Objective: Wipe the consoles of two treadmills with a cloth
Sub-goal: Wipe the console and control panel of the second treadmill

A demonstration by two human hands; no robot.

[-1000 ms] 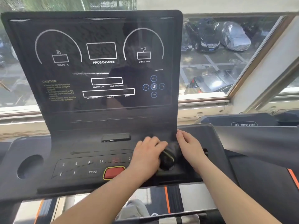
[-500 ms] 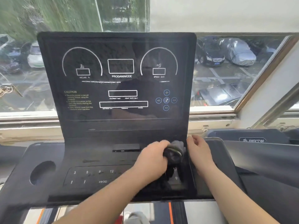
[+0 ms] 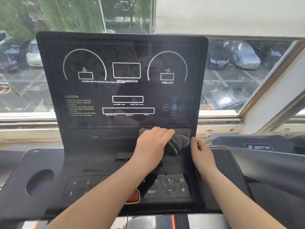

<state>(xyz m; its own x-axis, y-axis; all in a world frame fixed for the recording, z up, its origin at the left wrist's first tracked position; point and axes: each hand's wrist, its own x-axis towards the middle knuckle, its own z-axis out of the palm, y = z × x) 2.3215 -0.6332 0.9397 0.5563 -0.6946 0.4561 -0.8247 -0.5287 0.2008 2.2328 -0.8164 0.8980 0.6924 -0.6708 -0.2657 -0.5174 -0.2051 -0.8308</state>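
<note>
Head view, cloth [image 3: 179,141] higher up console [image 3: 99,146]

The black console [image 3: 115,45] has white outlines and yellow caution text [image 3: 77,103] at nine o'clock, the cloth [image 3: 179,142] is dark grey with a yellow-green stripe, and the button [image 3: 134,197] at six o'clock is red.
</note>
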